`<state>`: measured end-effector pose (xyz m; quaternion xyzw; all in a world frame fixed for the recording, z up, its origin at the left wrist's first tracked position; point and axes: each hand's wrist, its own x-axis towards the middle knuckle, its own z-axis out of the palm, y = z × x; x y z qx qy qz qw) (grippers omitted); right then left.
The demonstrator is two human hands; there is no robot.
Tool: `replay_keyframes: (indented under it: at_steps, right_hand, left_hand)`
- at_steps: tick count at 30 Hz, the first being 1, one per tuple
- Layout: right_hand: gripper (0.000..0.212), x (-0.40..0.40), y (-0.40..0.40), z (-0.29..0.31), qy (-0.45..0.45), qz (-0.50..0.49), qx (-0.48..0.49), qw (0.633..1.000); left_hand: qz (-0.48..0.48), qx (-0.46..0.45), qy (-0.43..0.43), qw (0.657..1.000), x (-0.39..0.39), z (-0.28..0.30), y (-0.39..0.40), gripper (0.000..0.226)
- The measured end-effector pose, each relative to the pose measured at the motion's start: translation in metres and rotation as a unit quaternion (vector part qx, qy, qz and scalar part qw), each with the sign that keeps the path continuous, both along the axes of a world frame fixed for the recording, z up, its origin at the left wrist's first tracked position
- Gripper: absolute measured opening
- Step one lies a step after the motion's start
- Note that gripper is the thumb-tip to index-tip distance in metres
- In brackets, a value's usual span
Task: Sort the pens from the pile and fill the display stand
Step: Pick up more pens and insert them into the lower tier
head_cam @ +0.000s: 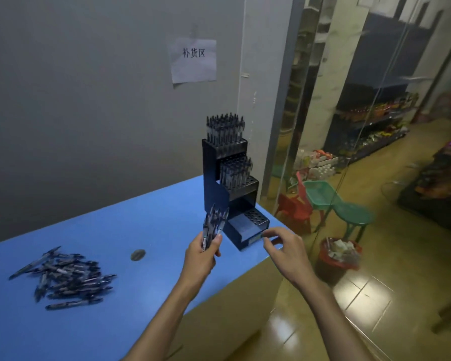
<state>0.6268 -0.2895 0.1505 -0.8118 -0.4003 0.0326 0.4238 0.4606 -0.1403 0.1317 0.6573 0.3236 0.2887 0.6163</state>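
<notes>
Now the left hand [202,254] grips a small bundle of pens [214,225], their tips fanned upward just in front of the black stepped display stand [214,183], whose top two tiers are packed with upright pens while the lowest tier's holes show bare. Beside the stand's lowest front corner, the right hand [284,246] hovers with fingers loosely curled and holding nothing, fingertips near the stand's base. Well away from the stand, across the blue table [141,225], lies the loose pile of pens [65,277].
</notes>
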Motion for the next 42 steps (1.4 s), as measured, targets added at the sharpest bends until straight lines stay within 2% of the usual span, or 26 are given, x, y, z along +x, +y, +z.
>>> replay_keyframes:
  at_steps: [7, 14, 23, 31, 36, 39, 42]
  right_hand:
    - [0.014, 0.063, -0.032, 0.01, -0.011, 0.016, 0.008, 1.0]
    - [0.014, 0.126, -0.023, 0.011, -0.031, 0.039, 0.011, 0.999]
    - [0.014, 0.204, 0.021, 0.019, -0.076, 0.111, -0.035, 0.99]
    - [0.021, 0.248, 0.079, 0.032, -0.065, 0.181, -0.006, 0.981]
    - [0.015, 0.254, 0.117, 0.031, 0.0, 0.238, 0.022, 0.971]
    - [0.004, 0.262, 0.14, 0.028, 0.104, 0.275, 0.03, 0.955]
    - [0.005, 0.27, 0.159, 0.027, 0.225, 0.292, 0.047, 0.928]
  left_hand:
    - [0.008, -0.002, -0.001, 1.0, 0.06, 0.015, -0.037, 0.034]
    - [0.041, -0.01, -0.026, 0.999, 0.128, 0.016, -0.041, 0.028]
    - [0.094, -0.068, -0.067, 0.991, 0.211, 0.006, -0.025, 0.026]
    - [0.169, -0.048, -0.102, 0.979, 0.245, 0.015, -0.006, 0.011]
    - [0.209, -0.026, -0.078, 0.974, 0.25, 0.013, 0.004, 0.01]
    - [0.223, -0.019, -0.068, 0.972, 0.255, 0.015, 0.008, 0.01]
    - [0.239, -0.022, -0.067, 0.969, 0.262, 0.017, 0.01, 0.011]
